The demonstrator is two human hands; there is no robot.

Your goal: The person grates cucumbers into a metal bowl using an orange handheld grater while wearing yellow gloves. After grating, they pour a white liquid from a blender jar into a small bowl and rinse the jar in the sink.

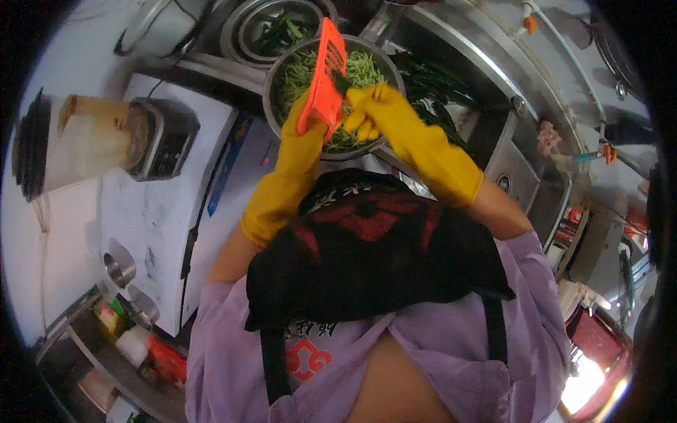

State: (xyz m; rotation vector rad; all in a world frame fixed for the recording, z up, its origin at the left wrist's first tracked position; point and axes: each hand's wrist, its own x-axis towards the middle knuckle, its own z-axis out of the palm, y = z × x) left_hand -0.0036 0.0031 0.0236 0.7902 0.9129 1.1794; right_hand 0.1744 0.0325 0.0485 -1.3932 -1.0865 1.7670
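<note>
My left hand (pixel 302 137), in a yellow rubber glove, grips the lower end of an orange grater (pixel 327 77). The grater stands tilted over a round metal bowl (pixel 270 106). Thin pale-green cucumber shreds (pixel 367 67) fill much of that bowl. At the grater's right side, my right hand (pixel 384 113), gloved in the same yellow, has its fingers curled round a dark green cucumber (pixel 341 84). The cucumber touches the grater's face, and only its dark end shows beyond the glove.
Whole dark green cucumbers (pixel 437 79) lie in the metal sink to the right. Behind the bowl, a smaller metal bowl (pixel 230 37) holds green pieces. On the left, a blender (pixel 163 137) stands on a white surface (pixel 141 211), with metal cups (pixel 120 267) nearer me.
</note>
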